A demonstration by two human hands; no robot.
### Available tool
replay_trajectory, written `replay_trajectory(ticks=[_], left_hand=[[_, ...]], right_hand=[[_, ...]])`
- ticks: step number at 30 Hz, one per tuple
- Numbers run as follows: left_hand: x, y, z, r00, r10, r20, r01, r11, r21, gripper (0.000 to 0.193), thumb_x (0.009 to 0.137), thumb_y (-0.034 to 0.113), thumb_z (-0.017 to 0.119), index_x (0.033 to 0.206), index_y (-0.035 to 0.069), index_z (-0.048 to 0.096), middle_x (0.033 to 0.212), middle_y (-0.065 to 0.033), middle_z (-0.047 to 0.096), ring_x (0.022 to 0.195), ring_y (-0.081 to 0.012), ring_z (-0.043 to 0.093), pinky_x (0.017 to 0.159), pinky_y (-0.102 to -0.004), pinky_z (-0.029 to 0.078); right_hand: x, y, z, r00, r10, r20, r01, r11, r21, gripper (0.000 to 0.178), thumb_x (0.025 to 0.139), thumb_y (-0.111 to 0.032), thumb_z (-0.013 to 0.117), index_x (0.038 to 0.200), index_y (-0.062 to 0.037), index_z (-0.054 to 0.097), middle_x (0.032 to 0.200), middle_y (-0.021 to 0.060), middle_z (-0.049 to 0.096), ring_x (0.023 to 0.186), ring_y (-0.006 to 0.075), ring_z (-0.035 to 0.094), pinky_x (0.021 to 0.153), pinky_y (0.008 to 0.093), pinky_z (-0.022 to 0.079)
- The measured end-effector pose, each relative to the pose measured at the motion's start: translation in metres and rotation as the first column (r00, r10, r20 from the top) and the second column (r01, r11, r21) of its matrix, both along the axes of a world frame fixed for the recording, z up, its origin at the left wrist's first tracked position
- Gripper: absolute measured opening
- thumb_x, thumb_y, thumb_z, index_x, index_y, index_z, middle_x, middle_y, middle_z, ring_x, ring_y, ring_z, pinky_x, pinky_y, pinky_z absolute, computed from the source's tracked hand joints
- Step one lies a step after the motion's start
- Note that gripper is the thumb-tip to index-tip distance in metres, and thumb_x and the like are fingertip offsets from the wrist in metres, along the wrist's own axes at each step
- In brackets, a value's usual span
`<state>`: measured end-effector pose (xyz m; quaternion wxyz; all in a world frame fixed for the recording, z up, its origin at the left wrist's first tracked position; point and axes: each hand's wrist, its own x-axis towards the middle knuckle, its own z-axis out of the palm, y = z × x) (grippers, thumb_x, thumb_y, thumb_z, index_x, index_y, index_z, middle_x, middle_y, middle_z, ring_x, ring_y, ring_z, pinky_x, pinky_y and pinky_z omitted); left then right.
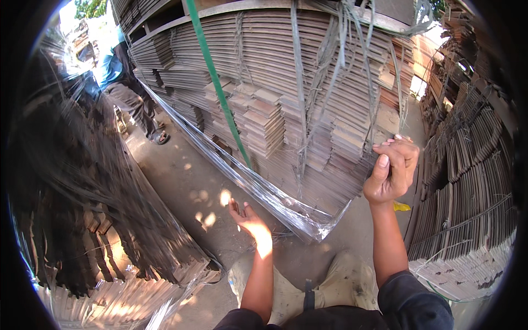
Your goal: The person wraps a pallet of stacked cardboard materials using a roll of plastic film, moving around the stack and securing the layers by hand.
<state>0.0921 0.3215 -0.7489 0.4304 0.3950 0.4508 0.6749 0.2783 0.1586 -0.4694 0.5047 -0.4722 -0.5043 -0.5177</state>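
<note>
My left hand is low in front of my legs, fingers spread and empty, beside a band of clear stretch wrap. The wrap runs along the lower side of a large stack of thin brown slabs and turns at its near corner. To the right of that corner my right hand is raised, its fingers curled in and the thumb close to them. Nothing shows in it, and it hangs near the stack's right edge. A green strap and grey strings cross the stack.
More bundled slabs stand on the right. A dark stack under plastic film rises on the left. Another person in a blue top stands at the far left, by the wrap's far end. A yellow scrap lies on the ground.
</note>
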Motion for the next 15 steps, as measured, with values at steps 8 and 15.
replay_trajectory(ticks=[8,15], left_hand=[[0.015,-0.002,0.208,0.975,-0.064,-0.214,0.157,0.879,0.451,0.060,0.096,0.014,0.078,0.147,-0.003,0.052,0.139,-0.0168,0.061,0.130,-0.0281,0.059,0.112,-0.0424,0.044],[0.044,0.016,0.243,0.962,0.020,-0.274,0.110,0.885,0.453,0.068,0.089,0.018,0.087,0.145,-0.001,0.053,0.134,-0.0184,0.062,0.123,-0.0309,0.061,0.107,-0.0430,0.049]], right_hand=[[0.001,0.000,0.001,0.999,0.032,-0.016,-0.031,0.999,0.009,0.009,0.088,-0.008,0.068,0.088,-0.0023,0.075,0.082,0.0083,0.062,0.079,0.0257,0.060,0.087,0.0461,0.055],[0.002,0.000,0.001,0.998,0.055,-0.016,-0.055,0.998,0.008,0.008,0.086,-0.008,0.069,0.088,-0.0039,0.075,0.083,0.0075,0.062,0.080,0.0257,0.061,0.085,0.0451,0.056]])
